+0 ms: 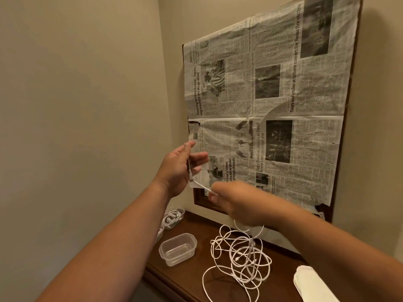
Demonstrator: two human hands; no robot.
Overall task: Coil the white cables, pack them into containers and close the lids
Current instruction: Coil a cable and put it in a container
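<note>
**A:** How was the coiling best done?

**B:** Most of the cable (239,258) was seen tangled on the desk (185,284), beside stacked lids (311,284) and an open container (177,249). It was judged that slack should be drawn up slowly, so that knots were shaken out, and that even loops small enough for the container should be wound.

**A:** And how were the hands set?

**B:** The right hand (235,203), blurred, was curled round the cable in a pinch. Further off, the left hand (181,168) was raised with its fingers nearly straight, and the cable's end was laid along its palm. Whether the end was pinned by the thumb could not be told. Beyond, filled containers (173,217) and a newspaper (261,105) were seen.
</note>
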